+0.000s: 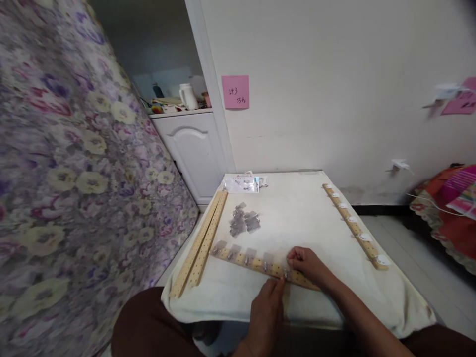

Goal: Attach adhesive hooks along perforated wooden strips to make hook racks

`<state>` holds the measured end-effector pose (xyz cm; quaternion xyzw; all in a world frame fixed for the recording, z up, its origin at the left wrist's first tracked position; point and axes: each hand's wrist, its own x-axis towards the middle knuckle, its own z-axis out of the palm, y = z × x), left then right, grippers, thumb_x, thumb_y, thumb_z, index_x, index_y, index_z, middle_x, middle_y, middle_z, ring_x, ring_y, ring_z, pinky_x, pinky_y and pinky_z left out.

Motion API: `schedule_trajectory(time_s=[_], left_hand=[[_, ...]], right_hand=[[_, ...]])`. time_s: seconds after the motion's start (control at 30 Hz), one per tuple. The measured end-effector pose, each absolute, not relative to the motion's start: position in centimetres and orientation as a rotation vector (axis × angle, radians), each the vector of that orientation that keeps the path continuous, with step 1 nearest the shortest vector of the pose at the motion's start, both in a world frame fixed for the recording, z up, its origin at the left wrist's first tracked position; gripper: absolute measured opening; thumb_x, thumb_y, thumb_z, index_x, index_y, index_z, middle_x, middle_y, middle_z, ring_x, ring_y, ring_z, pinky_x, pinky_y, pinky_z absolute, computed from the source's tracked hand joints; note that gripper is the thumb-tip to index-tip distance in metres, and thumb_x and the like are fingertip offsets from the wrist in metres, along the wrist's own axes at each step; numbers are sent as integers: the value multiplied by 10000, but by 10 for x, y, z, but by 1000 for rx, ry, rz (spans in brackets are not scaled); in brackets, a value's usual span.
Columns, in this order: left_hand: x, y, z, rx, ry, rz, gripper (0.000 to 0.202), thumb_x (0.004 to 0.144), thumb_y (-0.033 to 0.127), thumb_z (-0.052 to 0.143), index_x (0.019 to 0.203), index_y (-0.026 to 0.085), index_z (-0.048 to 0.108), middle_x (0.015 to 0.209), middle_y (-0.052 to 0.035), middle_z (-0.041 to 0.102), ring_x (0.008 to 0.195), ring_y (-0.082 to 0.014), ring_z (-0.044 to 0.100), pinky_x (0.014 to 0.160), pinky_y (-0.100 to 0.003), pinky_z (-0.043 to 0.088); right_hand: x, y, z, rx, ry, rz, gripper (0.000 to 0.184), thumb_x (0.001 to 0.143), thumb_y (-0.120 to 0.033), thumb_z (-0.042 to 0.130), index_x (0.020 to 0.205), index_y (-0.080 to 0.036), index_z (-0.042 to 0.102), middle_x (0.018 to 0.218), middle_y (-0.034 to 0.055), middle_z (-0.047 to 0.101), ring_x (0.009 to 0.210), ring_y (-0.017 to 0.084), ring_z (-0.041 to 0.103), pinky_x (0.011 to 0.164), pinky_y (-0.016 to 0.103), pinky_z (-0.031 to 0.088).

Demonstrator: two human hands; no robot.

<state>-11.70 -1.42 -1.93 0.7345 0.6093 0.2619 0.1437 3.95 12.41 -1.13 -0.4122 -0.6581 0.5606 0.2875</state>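
Note:
A pale wooden strip with drilled holes (238, 257) lies slantwise across the near part of the table. Several clear square hooks with metal prongs sit along it, one of them a clear hook (285, 272) between my hands. My left hand (267, 307) is closed, its fingertips against the strip's front edge beside that hook. Just behind the strip, my right hand (304, 262) pinches its thumb and finger together at the hook's upper side. Whatever lies in this pinch is too small to make out. Farther back is a loose pile of clear hooks (243, 220).
Two more drilled strips (203, 240) lie along the table's left side. On the right lies a strip (353, 225) carrying several white-backed hooks. A hook package (241, 184) rests at the back left. A floral curtain (92, 188) hangs left; a wall (297, 99) stands behind.

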Motion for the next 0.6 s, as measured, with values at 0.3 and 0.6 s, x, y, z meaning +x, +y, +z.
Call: schedule_trajectory(time_s=[0.3, 0.6], left_hand=[[-116, -16, -16, 2111, 1762, 821, 557, 794, 62, 352, 1308, 261, 435, 1046, -66, 588, 947, -189, 565, 824, -335, 498], [-116, -16, -15, 2126, 1774, 744, 566, 789, 62, 352, 1321, 245, 421, 1080, -75, 584, 979, -196, 558, 842, -328, 491]], right_hand=[[39, 124, -10, -1097, -1755, 1504, 62, 666, -212, 572, 685, -153, 579, 584, -32, 526, 550, 103, 446, 532, 224, 320], [39, 123, -8, -1134, -1778, 1497, 78, 659, -247, 571, 675, -171, 577, 565, -32, 530, 539, 109, 451, 522, 226, 322]])
